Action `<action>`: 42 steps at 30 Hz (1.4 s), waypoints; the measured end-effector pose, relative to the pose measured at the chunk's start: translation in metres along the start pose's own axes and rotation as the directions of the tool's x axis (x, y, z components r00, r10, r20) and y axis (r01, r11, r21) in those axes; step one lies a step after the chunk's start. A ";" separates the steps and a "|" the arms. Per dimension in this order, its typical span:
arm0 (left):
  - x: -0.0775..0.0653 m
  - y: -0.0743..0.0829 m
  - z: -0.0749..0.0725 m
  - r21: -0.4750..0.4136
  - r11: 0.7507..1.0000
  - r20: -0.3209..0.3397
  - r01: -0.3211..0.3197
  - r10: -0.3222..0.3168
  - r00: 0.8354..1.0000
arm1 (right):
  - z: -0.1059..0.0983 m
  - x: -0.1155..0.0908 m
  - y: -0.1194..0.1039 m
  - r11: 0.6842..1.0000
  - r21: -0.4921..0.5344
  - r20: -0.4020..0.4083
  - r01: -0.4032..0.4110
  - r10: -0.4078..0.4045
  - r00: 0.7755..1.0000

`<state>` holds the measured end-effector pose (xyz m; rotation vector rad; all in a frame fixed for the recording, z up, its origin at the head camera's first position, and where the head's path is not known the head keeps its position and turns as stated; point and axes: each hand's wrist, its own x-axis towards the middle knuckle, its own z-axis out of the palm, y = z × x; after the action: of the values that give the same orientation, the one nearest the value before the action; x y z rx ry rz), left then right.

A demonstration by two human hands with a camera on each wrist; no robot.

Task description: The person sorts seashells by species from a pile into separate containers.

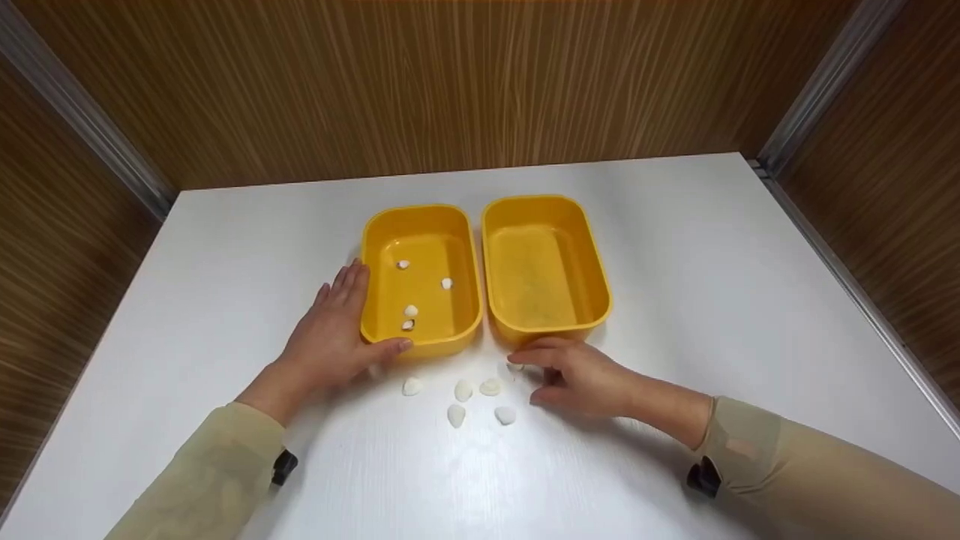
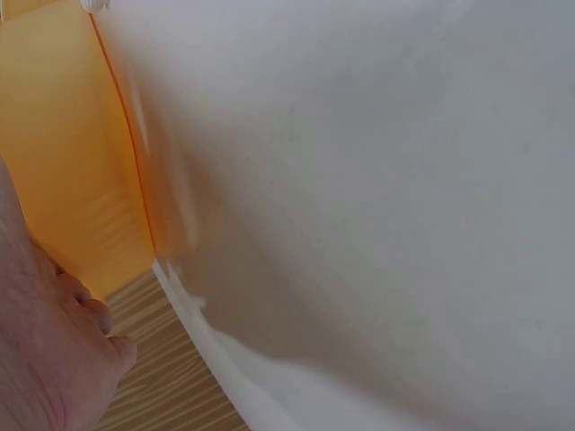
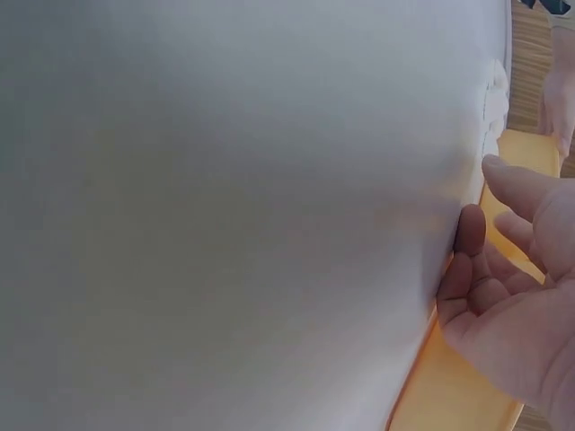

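My left hand (image 1: 330,337) rests against the left yellow bin (image 1: 424,349), fingers along its left side and thumb at the front rim. Several small white shells (image 1: 411,310) lie scattered on this bin's floor. My right hand (image 1: 581,376) is low over the table, just in front of the right yellow bin (image 1: 551,330). Its fingertips reach a white shell (image 1: 515,367), partly covered by them, while the thumb stands apart. In the right wrist view the right hand (image 3: 517,301) shows bent fingers and a gap to the thumb.
Several more white shells, among them a pointed shell (image 1: 456,415), lie loose on the white table (image 1: 697,262) between my hands. The two bins stand side by side with a narrow gap. Wood-grain panels (image 1: 450,90) enclose the table's back and sides.
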<state>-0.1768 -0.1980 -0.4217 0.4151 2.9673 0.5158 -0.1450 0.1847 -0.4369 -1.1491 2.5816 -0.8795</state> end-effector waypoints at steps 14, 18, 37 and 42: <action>0.001 -0.003 0.000 -0.003 1.000 0.008 -0.003 0.003 1.000 | 0.004 -0.001 -0.002 0.997 -0.081 0.015 0.020 -0.018 1.000; 0.001 -0.003 0.001 -0.010 1.000 0.004 0.000 0.000 1.000 | 0.004 -0.001 -0.002 0.997 -0.076 0.008 0.032 -0.031 0.999; 0.002 -0.003 0.002 -0.004 1.000 -0.001 -0.014 0.014 1.000 | 0.004 -0.001 0.002 0.998 -0.004 -0.033 0.062 -0.062 0.998; 0.001 -0.002 0.001 -0.002 1.000 -0.011 -0.015 0.015 1.000 | 0.005 0.000 0.003 0.997 -0.002 -0.050 0.072 -0.072 0.996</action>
<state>-0.1778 -0.1991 -0.4233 0.4358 2.9762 0.5247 -0.1453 0.1841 -0.4428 -1.2427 2.5943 -0.9340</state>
